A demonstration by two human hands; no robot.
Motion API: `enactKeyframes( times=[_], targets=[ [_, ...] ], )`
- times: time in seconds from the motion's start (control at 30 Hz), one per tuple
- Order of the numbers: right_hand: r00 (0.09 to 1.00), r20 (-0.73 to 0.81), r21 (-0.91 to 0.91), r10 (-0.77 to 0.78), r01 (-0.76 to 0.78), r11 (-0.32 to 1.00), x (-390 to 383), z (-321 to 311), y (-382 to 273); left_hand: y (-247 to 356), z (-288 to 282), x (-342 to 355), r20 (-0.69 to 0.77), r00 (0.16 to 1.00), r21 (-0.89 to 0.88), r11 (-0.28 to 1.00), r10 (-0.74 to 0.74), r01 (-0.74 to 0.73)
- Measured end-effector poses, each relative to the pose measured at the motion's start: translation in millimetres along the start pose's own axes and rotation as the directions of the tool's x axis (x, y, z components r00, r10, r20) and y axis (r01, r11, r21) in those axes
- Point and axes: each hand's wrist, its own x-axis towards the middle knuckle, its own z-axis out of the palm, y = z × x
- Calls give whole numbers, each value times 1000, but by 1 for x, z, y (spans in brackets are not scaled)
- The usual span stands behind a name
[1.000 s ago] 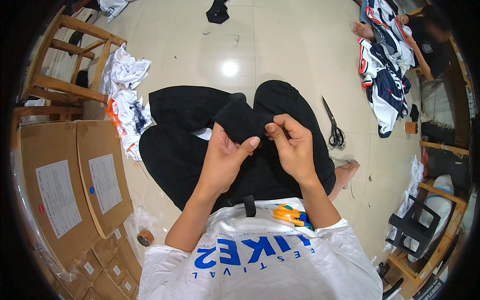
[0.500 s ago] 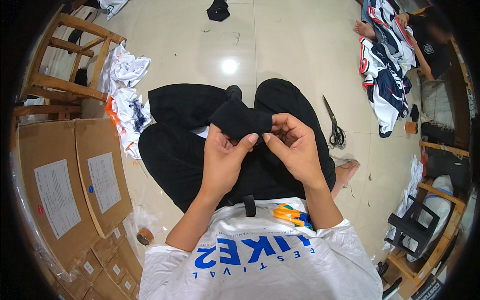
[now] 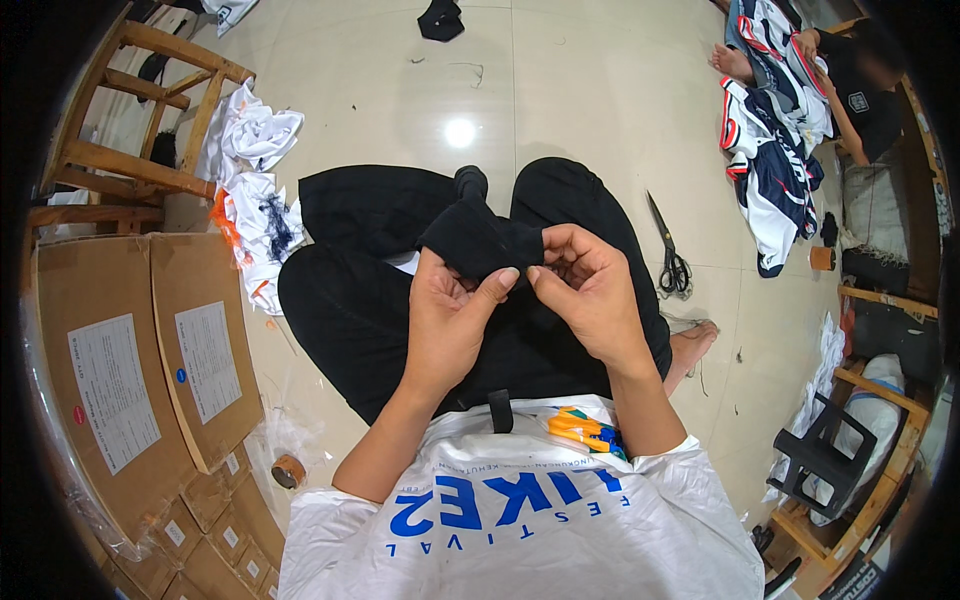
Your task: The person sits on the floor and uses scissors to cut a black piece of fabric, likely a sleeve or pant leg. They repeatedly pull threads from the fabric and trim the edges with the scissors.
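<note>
A piece of black cloth (image 3: 485, 238) is stretched between my two hands above my crossed legs. My left hand (image 3: 452, 325) is closed on its left and lower edge, the thumb lying along the bottom. At the right end my right hand (image 3: 592, 298) pinches the cloth's edge between thumb and fingertips. Both thumbs come close together at the lower edge. A narrow part of the cloth rises toward the gap between my knees, and black on black makes its outline hard to follow. Black scissors (image 3: 674, 268) lie on the floor right of my knee.
Cardboard boxes (image 3: 105, 290) are stacked at left, near a wooden stool (image 3: 140, 165) and white garments (image 3: 250, 135). At upper right, a person (image 3: 868, 100) handles white-and-navy garments (image 3: 775, 170). A black plastic stool (image 3: 825, 455) stands lower right; a black cloth piece (image 3: 440, 20) lies ahead.
</note>
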Motion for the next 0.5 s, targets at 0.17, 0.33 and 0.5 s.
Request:
enactKeyframes(
  times=[0.17,0.33,0.5],
  targets=[
    [998,55,12,9,-10,1000,0,-5,-2,4,-1,1,12,999,-10,999,-42,42],
    [988,148,175,40,-66,982,2,-9,-7,6,-4,3,26,996,-10,996,-89,89],
    [989,140,127,47,-65,990,-7,-7,-7,7,-5,-4,12,995,5,995,-96,96]
  ],
)
